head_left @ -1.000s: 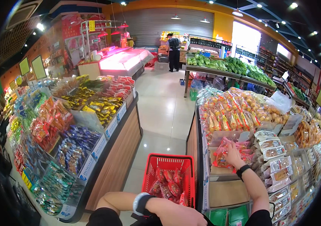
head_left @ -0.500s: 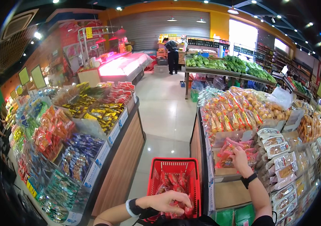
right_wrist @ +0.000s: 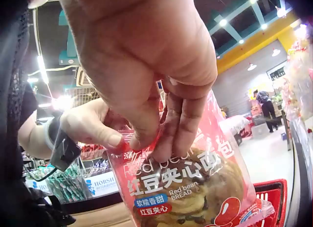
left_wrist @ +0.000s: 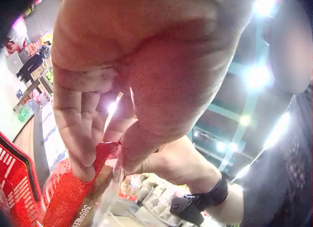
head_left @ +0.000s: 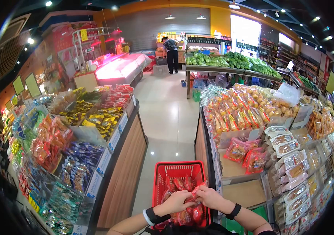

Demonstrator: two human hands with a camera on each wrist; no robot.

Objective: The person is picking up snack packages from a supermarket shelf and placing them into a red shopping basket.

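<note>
In the head view my left hand [head_left: 178, 202] and right hand [head_left: 213, 197] meet over the red shopping basket [head_left: 179, 170]. Between them is a red-and-clear packet of red bean bread [right_wrist: 186, 190], its label facing the right wrist camera. My right thumb and fingers pinch its upper part. The left thumb and fingers pinch the packet's top edge beside them, seen closely in the left wrist view. Several similar red packets [head_left: 179, 183] lie in the basket below. The packet's lower part overlaps the basket in the head view.
On the right, a display bin holds a few red bread packets [head_left: 237, 150], with paper-wrapped loaves [head_left: 295, 168] beside it. A snack stand [head_left: 124, 172] borders the aisle on the left. Far ahead, a person [head_left: 171, 55] stands near a vegetable table [head_left: 229, 62].
My right hand has left the bread bin with a packet and come over the basket. The left hand has moved up and across to meet it, taking hold of the packet too.
</note>
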